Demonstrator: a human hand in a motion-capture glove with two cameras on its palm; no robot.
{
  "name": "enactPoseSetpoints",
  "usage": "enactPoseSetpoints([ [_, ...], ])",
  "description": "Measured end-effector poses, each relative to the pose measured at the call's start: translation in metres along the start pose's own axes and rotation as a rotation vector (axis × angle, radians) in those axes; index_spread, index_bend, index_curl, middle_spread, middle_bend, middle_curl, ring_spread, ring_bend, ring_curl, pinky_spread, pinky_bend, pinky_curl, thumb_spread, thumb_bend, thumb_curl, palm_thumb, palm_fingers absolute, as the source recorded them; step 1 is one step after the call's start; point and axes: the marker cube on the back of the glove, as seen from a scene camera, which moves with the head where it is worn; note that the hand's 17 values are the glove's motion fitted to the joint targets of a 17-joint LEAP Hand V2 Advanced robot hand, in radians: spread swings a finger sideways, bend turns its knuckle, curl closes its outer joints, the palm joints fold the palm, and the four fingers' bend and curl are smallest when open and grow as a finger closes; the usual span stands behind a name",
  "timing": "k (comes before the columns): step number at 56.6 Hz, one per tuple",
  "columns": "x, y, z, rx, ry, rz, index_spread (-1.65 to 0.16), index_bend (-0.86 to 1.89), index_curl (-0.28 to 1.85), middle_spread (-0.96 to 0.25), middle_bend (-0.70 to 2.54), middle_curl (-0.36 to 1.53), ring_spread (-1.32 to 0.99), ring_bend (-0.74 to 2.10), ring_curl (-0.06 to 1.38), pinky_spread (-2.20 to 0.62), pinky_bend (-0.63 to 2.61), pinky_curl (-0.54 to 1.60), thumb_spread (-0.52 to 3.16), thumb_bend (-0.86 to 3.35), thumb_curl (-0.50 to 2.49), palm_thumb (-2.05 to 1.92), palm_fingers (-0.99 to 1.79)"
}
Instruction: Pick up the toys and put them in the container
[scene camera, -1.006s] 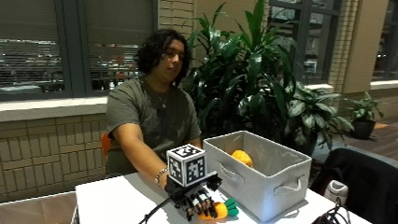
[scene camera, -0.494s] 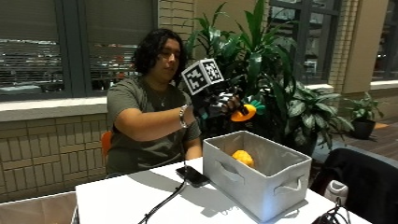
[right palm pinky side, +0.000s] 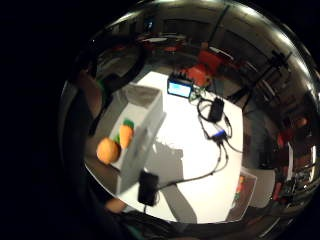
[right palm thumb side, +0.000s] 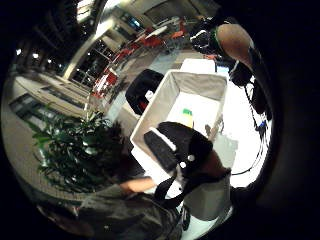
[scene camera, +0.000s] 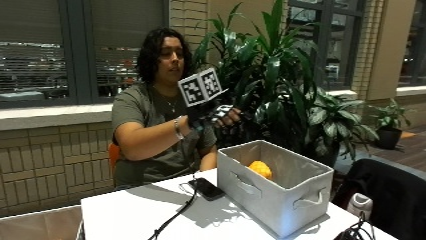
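Going left to right in the outside view: the white table (scene camera: 133, 215) is sitting there with a black phone (scene camera: 209, 189) lying on it, a cable trailing off it toward the front edge. Above that, the person's gloved right hand (scene camera: 216, 116) is hanging in the air at about chest height, above the near end of the grey fabric container (scene camera: 273, 192) and well apart from it. The fingers are looking relaxed and spread, and I'm not seeing anything in them, so it's empty as far as I can tell. The bare hand isn't showing.

Further right, the container is standing on the table with an orange toy (scene camera: 260, 169) lying inside. The little-finger palm view is showing two toys in there: a round orange one (right palm pinky side: 108, 150) and a carrot toy (right palm pinky side: 126, 134) with a green top, lying side by side on the bottom.

So I'm guessing the job's mostly done. I'm not spotting any loose toys left on the table, just electronics and cables at the far end, though some of it is hidden.
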Motion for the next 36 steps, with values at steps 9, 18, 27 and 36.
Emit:
enactPoseSetpoints([
  [9,0.049,0.114,0.005,-0.117,0.045,0.052,-0.42,0.49,0.52,-0.52,0.78,1.04,-0.52,1.35,0.84,-0.36,1.18,0.61,1.22,-0.04,0.22,-0.02,0.19],
  [18,0.076,0.217,0.004,-0.215,0.081,0.041,-0.43,0.51,0.52,-0.40,0.58,0.90,-0.42,1.08,0.72,-0.20,1.02,0.52,1.18,-0.04,0.22,-0.04,-0.02],
  [27,0.091,0.266,0.001,-0.236,0.088,0.029,-0.43,0.49,0.50,-0.30,0.44,0.79,-0.35,0.90,0.62,-0.10,0.94,0.46,1.16,-0.04,0.21,-0.05,-0.03],
  [36,0.102,0.295,0.007,-0.195,0.096,0.052,-0.43,0.45,0.48,-0.23,0.38,0.71,-0.31,0.83,0.57,-0.05,0.88,0.42,1.15,-0.05,0.21,-0.06,0.01],
])
